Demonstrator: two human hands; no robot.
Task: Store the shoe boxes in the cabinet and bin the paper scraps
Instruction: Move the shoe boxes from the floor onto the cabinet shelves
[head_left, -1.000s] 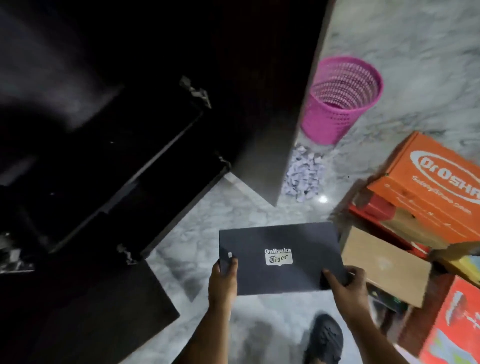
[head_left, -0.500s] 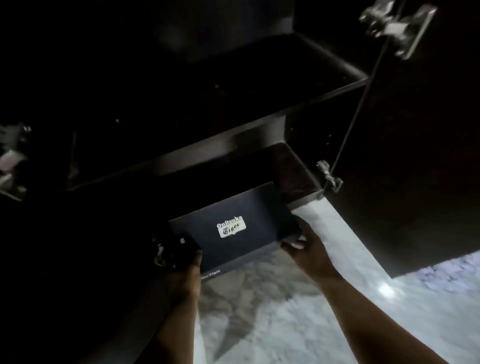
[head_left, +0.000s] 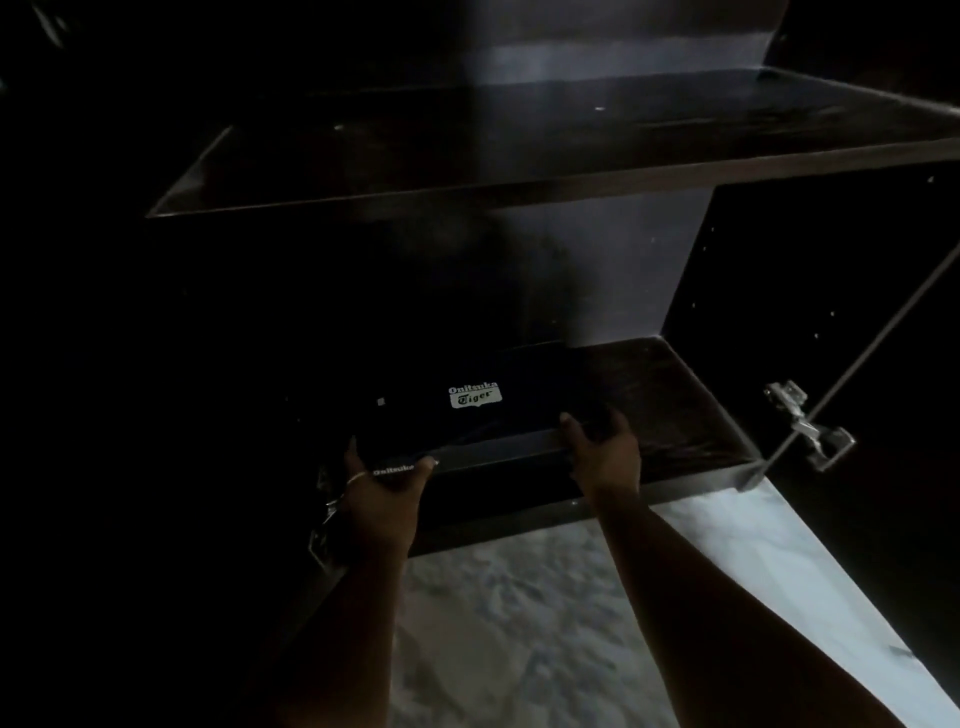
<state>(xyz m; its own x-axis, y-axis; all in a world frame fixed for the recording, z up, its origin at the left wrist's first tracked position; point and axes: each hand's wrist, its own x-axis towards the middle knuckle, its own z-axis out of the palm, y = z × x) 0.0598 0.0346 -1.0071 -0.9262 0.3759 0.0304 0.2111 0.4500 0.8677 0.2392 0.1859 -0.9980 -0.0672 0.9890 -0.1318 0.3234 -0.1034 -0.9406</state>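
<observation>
On cabinet's bottom shelf (head_left: 675, 415) — dark shoe box (head_left: 467, 415), long axis left-right, both hands (head_left: 605, 447) gripping its ends.

Dim light falls on a pale marbled floor (head_left: 545, 623) under deep shadow.

The dark shoe box (head_left: 467, 415) carries a pale label on its lid reading "Onitsuka Tiger", and pale lettering on its near side wall reads "Onitsuka" before the left hand (head_left: 382, 488) gripping that corner covers the rest.
</observation>
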